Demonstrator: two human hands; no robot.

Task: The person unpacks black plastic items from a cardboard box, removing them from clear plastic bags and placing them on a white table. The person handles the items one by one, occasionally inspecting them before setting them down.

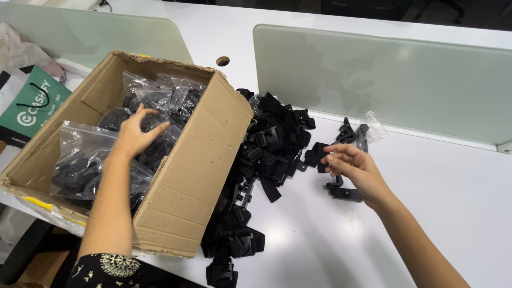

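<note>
- Your cardboard box point(181, 176) hangs off the table's point(453, 186) left edge, so leaning in could tip it.
- Left hand point(136, 133), fingers half-curled, touches a bagged part point(154, 136) inside.
- Right hand point(354, 168) probably pinches a black clip point(316, 154) beside the pile point(266, 154); a loose grip drops it.

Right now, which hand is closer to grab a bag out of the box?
Left. The left hand is already inside the cardboard box, fingers on a clear bag. The right hand is over the table.
</note>
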